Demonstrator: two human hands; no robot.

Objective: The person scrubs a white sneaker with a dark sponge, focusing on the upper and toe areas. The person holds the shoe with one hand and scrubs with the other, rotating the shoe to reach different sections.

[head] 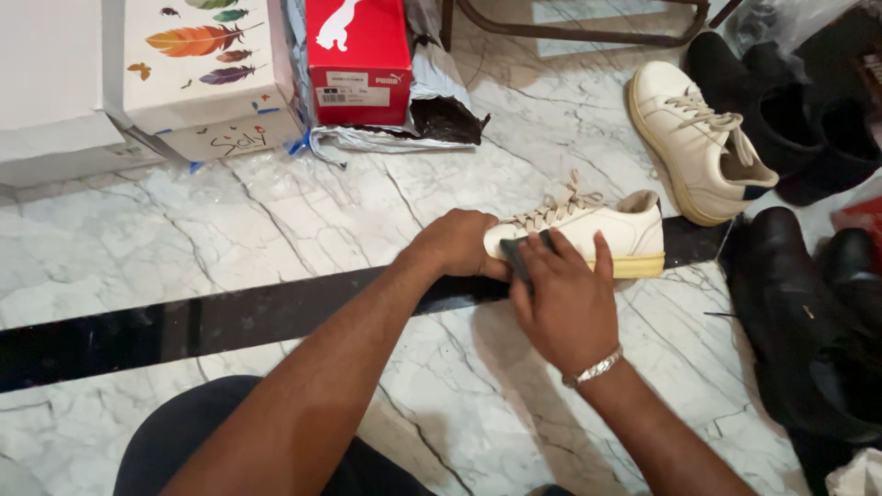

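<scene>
Mid-wipe: left hand point(457, 242) clamps the toe of the cream lace-up sneaker with yellow sole point(606, 231) on the marble floor point(230, 230), right hand point(562, 298) fingers press a dark cloth point(516, 255) against its side; matching sneaker point(698, 147) lies untouched nearby.

Sneaker point(597, 230) on floor point(184, 239), left hand point(457, 243) at its toe, right hand point(562, 303) with cloth point(516, 257) against its near side. Second sneaker point(694, 138) behind and right, boots point(799, 312) far right; boxes point(358, 60) behind left.
</scene>
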